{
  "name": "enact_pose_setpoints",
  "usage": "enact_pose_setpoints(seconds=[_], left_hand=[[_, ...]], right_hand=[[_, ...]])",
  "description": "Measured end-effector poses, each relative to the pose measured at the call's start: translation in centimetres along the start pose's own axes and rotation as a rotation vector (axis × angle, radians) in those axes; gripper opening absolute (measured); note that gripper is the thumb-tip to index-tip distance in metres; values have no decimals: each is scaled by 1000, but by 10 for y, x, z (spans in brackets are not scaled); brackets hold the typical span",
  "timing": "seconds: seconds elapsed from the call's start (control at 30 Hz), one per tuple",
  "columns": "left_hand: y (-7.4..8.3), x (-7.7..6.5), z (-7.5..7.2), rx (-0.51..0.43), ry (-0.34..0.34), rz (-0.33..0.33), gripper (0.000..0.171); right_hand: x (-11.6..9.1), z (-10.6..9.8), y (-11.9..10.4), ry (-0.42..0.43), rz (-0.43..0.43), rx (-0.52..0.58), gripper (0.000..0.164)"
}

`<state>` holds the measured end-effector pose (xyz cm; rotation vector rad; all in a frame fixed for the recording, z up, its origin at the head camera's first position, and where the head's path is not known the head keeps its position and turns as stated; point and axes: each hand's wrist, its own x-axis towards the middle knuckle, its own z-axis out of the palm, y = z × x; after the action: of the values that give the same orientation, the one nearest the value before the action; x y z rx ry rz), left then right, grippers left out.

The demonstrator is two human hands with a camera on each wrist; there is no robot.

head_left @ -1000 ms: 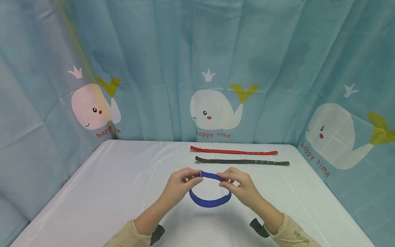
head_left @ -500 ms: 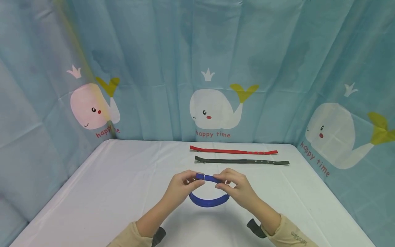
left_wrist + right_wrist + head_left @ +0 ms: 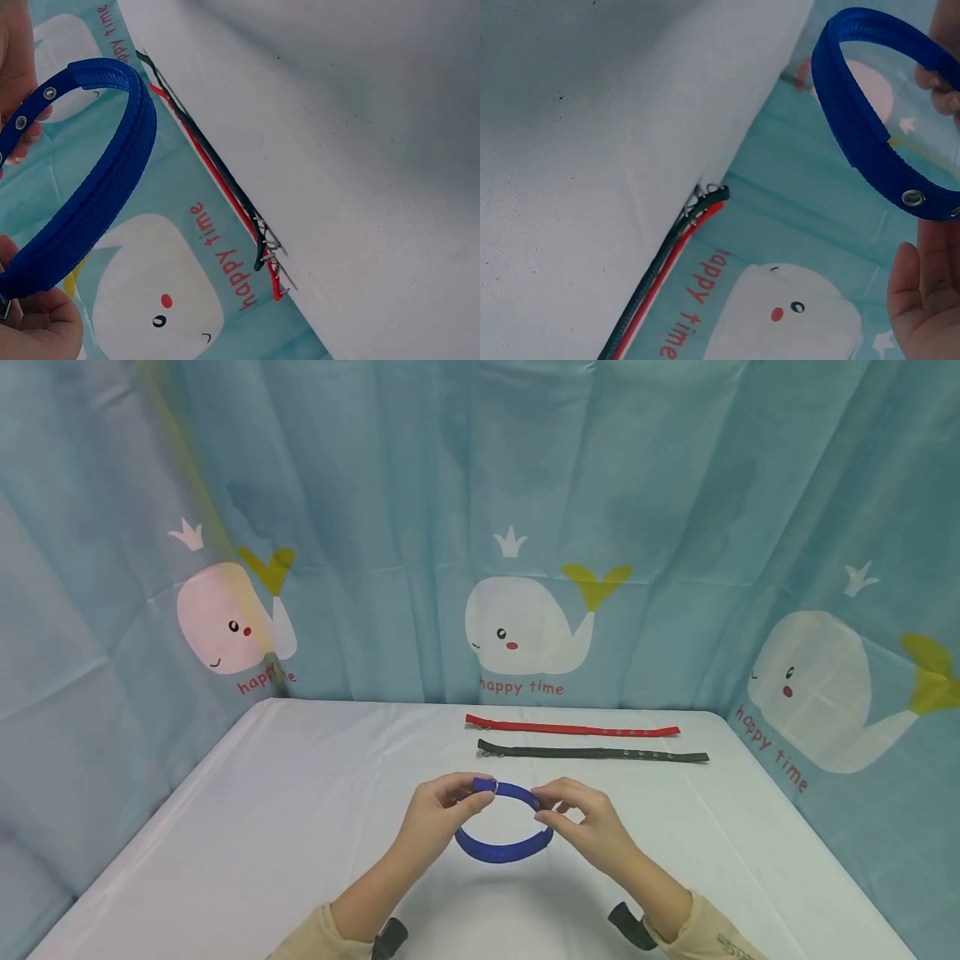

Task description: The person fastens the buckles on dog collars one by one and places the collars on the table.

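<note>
A blue collar (image 3: pixel 504 852) with metal eyelets is bent into a loop and held up over the table. My left hand (image 3: pixel 437 810) pinches it at the buckle (image 3: pixel 495 787), between thumb and fingers. On the other side of the loop, my right hand (image 3: pixel 587 814) pinches the strap near its eyelet end. In the left wrist view the padded band (image 3: pixel 112 172) curves between both hands, with eyelets (image 3: pixel 50 94) along the narrower strap. One eyelet (image 3: pixel 913 198) shows close above my right hand in the right wrist view.
Behind the hands, a dark green collar (image 3: pixel 592 752) and a red collar (image 3: pixel 573 728) lie flat and side by side on the white tabletop (image 3: pixel 225 827). Light blue curtains (image 3: pixel 405 527) with whale prints enclose the table at the back and sides.
My right hand came slightly toward the left hand, then drew back a little to the right. A short blue piece now shows left of the buckle. Both hands still grip the blue collar.
</note>
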<state>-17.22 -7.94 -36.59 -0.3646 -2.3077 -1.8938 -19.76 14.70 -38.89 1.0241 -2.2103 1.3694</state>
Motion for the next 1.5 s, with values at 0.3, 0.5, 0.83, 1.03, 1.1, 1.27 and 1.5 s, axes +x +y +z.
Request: enact_pose_setpoints(seconds=[0.3, 0.5, 0.83, 1.03, 1.1, 1.27, 1.5], left_hand=[[-4, 3, 3, 0, -27, 1, 27], [-4, 3, 6, -1, -40, 21, 29], [-2, 3, 7, -41, -43, 25, 26], [2, 1, 6, -51, -22, 30, 25], [3, 0, 6, -51, -16, 26, 25], [5, 0, 7, -52, -11, 26, 25], [4, 1, 8, -52, -25, 24, 27]], right_hand=[[1, 5, -2, 4, -3, 29, 19], [3, 8, -4, 4, -5, 35, 19], [5, 12, -2, -3, -3, 30, 19], [0, 10, 1, 0, 64, -9, 19], [-2, 9, 1, 2, 74, -9, 18], [-2, 9, 1, 9, 49, -1, 18], [-2, 12, 0, 16, 26, 28, 18]])
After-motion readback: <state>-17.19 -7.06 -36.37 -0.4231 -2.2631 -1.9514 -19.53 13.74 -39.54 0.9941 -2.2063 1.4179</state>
